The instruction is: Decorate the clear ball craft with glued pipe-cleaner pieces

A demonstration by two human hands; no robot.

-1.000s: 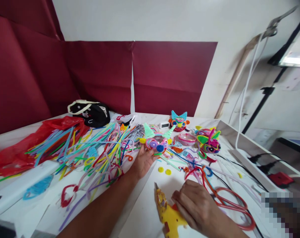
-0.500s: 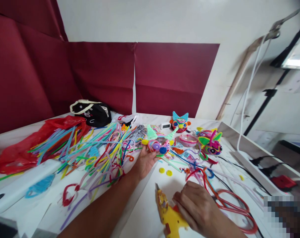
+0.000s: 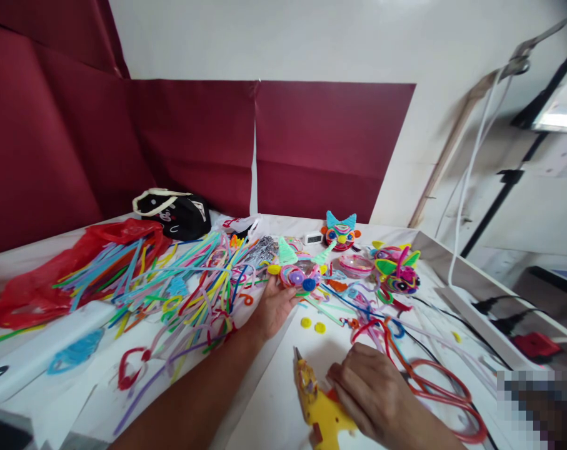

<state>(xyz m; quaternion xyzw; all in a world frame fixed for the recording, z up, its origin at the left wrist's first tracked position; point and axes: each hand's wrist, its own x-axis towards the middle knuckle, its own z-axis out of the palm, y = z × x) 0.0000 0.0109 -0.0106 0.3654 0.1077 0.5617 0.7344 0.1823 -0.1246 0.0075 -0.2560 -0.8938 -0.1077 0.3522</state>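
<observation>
My left hand [image 3: 276, 307] is closed around the lower left side of a pipe-cleaner animal head [image 3: 298, 275]. The head is pink with mint-green ears, purple round eyes, a blue nose and yellow discs at its sides. Low in the view, my right hand [image 3: 372, 387] is curled at the handle of a yellow glue gun [image 3: 327, 415], its fingers covering the trigger area. The metal nozzle points away from me. Two yellow pipe-cleaner discs [image 3: 312, 325] lie on the white surface between my hands.
Loose pipe cleaners [image 3: 203, 275] spread across the left, some in a red plastic bag [image 3: 39, 281]. Behind stands a black bag [image 3: 175, 215]. Two finished animal heads, one blue-eared [image 3: 342, 230] and one magenta [image 3: 400, 278], sit right of centre. Red-handled scissors [image 3: 445, 390] and cables lie at right.
</observation>
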